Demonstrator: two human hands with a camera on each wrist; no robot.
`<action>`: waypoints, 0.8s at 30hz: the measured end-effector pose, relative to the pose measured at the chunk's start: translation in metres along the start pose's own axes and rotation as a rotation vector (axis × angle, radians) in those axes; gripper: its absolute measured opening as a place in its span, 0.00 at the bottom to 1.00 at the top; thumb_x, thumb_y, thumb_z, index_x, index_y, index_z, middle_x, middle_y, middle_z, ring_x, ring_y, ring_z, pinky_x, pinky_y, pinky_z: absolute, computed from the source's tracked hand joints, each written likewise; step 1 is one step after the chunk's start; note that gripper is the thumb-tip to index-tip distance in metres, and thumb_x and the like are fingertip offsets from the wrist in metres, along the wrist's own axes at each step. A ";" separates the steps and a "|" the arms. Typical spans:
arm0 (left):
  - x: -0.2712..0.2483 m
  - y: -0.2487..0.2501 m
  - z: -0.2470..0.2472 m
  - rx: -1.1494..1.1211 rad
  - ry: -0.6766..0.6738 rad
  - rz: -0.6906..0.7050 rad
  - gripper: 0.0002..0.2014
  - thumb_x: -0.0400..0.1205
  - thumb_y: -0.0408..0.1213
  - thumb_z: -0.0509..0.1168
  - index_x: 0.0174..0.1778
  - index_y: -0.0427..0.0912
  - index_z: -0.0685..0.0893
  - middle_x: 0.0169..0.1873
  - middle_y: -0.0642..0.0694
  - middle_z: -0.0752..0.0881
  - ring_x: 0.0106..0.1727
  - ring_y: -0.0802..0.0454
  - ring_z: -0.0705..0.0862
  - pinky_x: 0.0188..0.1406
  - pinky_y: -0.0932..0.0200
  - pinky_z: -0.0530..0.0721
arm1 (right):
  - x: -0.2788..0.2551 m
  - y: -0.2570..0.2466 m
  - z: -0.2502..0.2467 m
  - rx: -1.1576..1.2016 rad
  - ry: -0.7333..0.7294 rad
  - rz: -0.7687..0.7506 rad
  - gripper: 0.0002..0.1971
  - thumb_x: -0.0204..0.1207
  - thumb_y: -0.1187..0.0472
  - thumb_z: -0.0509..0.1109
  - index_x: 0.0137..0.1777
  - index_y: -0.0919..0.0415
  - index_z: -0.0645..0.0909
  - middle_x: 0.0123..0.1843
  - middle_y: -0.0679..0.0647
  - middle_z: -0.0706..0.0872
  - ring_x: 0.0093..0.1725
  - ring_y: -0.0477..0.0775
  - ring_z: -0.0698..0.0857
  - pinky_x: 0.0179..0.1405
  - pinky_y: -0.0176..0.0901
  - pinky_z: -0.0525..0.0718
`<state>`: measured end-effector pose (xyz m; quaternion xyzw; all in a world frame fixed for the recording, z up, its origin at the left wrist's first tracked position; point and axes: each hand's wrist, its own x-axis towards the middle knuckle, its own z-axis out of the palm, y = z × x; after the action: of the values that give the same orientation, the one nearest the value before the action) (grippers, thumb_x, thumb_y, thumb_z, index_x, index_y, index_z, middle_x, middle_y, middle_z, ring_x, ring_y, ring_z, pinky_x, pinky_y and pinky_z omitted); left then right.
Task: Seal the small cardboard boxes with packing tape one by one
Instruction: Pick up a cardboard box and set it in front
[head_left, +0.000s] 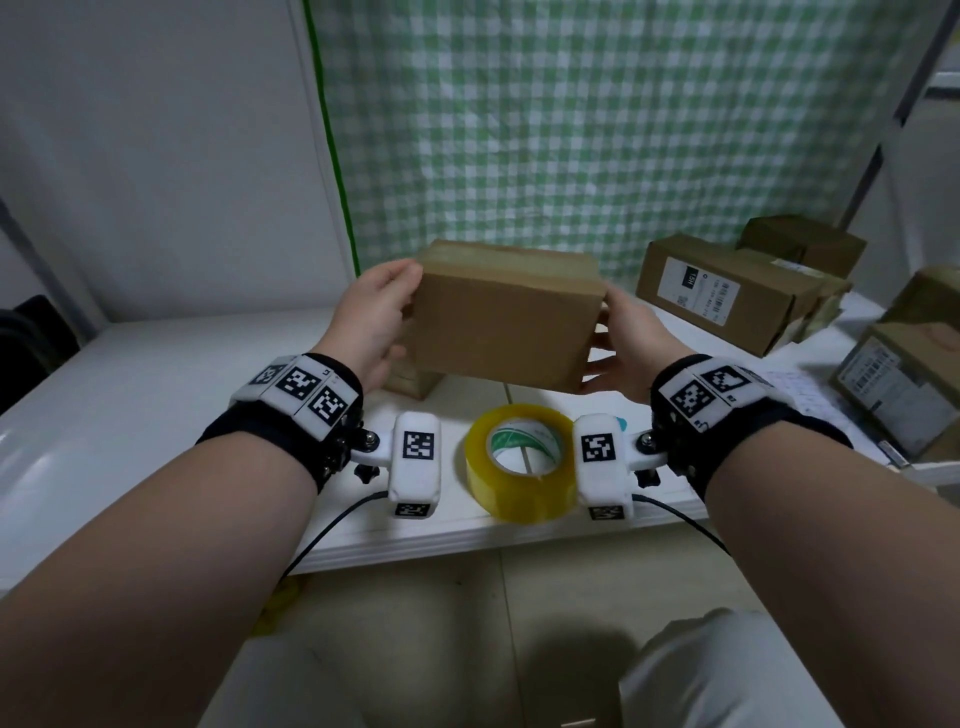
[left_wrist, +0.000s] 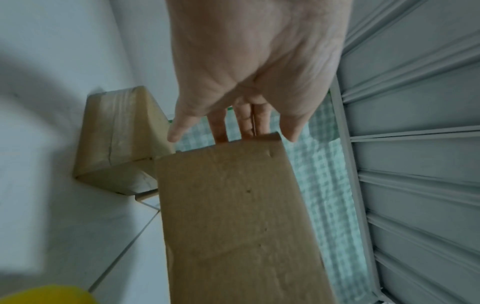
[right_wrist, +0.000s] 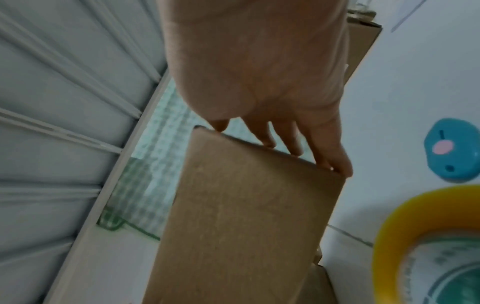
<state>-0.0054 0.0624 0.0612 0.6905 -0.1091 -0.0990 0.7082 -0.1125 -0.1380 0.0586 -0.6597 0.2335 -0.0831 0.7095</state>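
A: White surface (head_left: 156, 415), checked curtain behind. Item?
B: Cardboard box (head_left: 504, 322), held above it; left hand (head_left: 371, 322) and right hand (head_left: 631, 348) grasp opposite ends.
A: Step?
B: Positioning, likely. Next: set down, fetch tape roll (head_left: 519, 462) just below.

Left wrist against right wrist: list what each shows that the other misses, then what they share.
Only the left wrist view shows the left hand and a second cardboard box resting on the white table. Only the right wrist view shows the right hand and a blue round object beside the tape. Both show the held cardboard box, fingers on its far edge, the yellow tape roll and the green checked curtain.
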 end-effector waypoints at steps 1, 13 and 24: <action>-0.001 0.002 0.002 -0.024 -0.028 0.003 0.15 0.84 0.48 0.61 0.66 0.54 0.81 0.61 0.55 0.83 0.65 0.52 0.78 0.66 0.28 0.71 | 0.001 0.001 -0.002 0.035 0.028 0.012 0.22 0.82 0.41 0.52 0.58 0.52 0.82 0.56 0.55 0.84 0.54 0.65 0.84 0.52 0.68 0.83; -0.019 0.035 0.029 0.099 -0.330 0.201 0.12 0.86 0.40 0.58 0.56 0.46 0.87 0.56 0.53 0.87 0.53 0.66 0.84 0.42 0.73 0.79 | 0.013 0.029 -0.030 0.372 0.154 0.135 0.22 0.82 0.44 0.55 0.59 0.62 0.79 0.55 0.61 0.85 0.55 0.65 0.85 0.61 0.62 0.81; -0.011 0.032 0.028 0.229 -0.171 0.269 0.15 0.85 0.43 0.60 0.36 0.42 0.84 0.40 0.56 0.87 0.44 0.65 0.85 0.35 0.77 0.78 | 0.016 0.029 -0.026 0.398 0.157 0.093 0.09 0.74 0.63 0.57 0.51 0.60 0.76 0.45 0.59 0.79 0.44 0.60 0.80 0.46 0.49 0.81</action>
<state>-0.0244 0.0398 0.0937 0.7350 -0.2705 -0.0486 0.6199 -0.1158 -0.1646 0.0266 -0.4867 0.2975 -0.1458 0.8083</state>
